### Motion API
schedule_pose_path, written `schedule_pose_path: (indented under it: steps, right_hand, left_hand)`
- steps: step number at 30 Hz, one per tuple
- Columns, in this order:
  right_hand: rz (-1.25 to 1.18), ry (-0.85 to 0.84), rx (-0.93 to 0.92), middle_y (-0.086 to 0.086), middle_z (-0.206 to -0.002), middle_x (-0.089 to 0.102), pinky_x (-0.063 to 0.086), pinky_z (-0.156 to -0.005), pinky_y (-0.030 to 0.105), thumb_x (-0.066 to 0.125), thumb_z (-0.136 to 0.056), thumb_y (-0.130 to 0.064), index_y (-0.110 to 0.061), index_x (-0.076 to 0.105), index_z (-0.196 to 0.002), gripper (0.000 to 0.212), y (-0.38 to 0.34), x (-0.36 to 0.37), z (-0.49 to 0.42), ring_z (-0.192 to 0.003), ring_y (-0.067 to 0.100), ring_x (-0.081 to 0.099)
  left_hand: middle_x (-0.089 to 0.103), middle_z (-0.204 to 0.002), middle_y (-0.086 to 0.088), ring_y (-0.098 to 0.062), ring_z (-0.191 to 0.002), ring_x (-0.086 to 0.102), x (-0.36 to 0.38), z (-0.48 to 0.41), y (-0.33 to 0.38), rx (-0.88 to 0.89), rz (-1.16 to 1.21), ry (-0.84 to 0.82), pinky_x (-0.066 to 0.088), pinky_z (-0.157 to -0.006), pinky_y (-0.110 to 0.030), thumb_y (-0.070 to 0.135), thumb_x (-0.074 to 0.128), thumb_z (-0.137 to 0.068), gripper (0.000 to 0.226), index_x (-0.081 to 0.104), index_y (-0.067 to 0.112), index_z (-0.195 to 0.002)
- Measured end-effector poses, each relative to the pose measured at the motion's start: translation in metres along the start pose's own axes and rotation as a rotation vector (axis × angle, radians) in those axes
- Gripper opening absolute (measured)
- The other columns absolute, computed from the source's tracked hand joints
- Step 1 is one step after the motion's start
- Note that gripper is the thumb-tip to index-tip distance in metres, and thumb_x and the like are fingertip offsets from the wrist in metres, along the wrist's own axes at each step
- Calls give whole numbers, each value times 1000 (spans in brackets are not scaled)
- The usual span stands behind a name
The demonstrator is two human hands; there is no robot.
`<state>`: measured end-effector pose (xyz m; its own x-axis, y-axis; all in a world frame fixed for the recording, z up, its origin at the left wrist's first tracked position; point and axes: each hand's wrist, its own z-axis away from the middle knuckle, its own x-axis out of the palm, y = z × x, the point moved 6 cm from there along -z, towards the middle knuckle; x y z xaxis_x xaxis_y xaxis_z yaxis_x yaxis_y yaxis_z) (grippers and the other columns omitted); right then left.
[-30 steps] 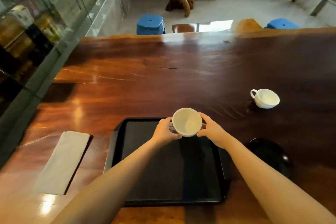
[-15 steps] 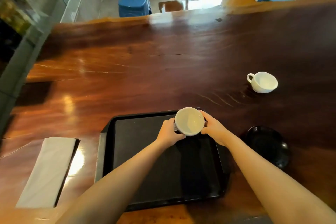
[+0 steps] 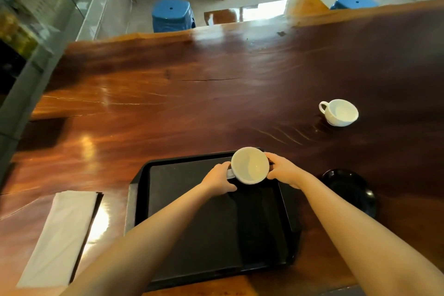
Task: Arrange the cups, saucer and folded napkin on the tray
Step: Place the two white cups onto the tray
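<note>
A white cup (image 3: 249,165) is at the far right corner of the black tray (image 3: 192,218), held between both hands. My left hand (image 3: 219,180) grips its handle side and my right hand (image 3: 282,170) cups its right side. Whether the cup rests on the tray floor or hangs just above it I cannot tell. A second white cup (image 3: 341,112) stands on the wooden table to the far right. Just right of the tray lies a black saucer (image 3: 349,191). A folded white napkin (image 3: 61,235) lies left of the tray.
The long dark wooden table (image 3: 192,94) stretches away in front of me. Two blue stools (image 3: 173,15) stand beyond its far edge. A glass cabinet (image 3: 36,7) runs along the left side.
Both hands have carried the cup slightly down and nearer over the tray's far right corner. The camera has tilted down, so the table's far edge sits higher in view.
</note>
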<state>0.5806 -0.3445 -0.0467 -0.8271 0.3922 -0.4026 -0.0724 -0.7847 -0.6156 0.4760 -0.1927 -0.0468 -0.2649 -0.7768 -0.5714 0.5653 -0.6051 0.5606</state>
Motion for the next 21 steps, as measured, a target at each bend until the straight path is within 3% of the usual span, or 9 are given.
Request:
schedule_pose_path:
  steps: [5, 8, 14, 17, 21]
  right_hand:
    - [118, -39, 126, 9, -123, 58, 49, -95, 36, 55, -86, 0, -11, 39, -140, 57, -11, -19, 10, -113, 22, 56]
    - [198, -107, 192, 6, -115, 58, 51, -89, 36, 55, -92, -16, -14, 43, -137, 47, -21, -37, 26, -98, 18, 59]
    - [340, -175, 291, 3, -135, 51, 50, -95, 40, 54, -93, -28, -20, 40, -140, 50, -49, -74, 53, -113, 21, 58]
    - [361, -173, 331, 1, -130, 52, 48, -98, 43, 55, -92, -31, -20, 40, -140, 52, -61, -93, 67, -115, 21, 56]
    - [389, -131, 337, 4, -142, 46, 44, -102, 47, 54, -93, -31, -20, 35, -143, 55, -74, -119, 83, -123, 24, 51]
  left_hand:
    - [40, -144, -10, -27, -127, 45, -24, 6, 3, -53, -256, -178, 44, -100, -37, 31, 71, -79, 87, 20, 16, -147]
    - [39, -147, -6, -26, -129, 45, -54, 15, 12, -87, -456, -248, 46, -85, -33, 40, 59, -88, 71, 28, 13, -146]
    - [46, -141, -10, -25, -105, 54, -107, 24, 43, -48, -557, -337, 51, -94, -45, 42, 43, -95, 54, 38, 12, -140]
    - [44, -144, -5, -25, -121, 53, -124, 31, 73, -14, -593, -333, 49, -98, -44, 46, 39, -96, 56, 32, 18, -145]
    - [41, -146, -1, -23, -125, 50, -134, 30, 111, 64, -651, -334, 48, -100, -43, 50, 36, -96, 56, 33, 22, -144]
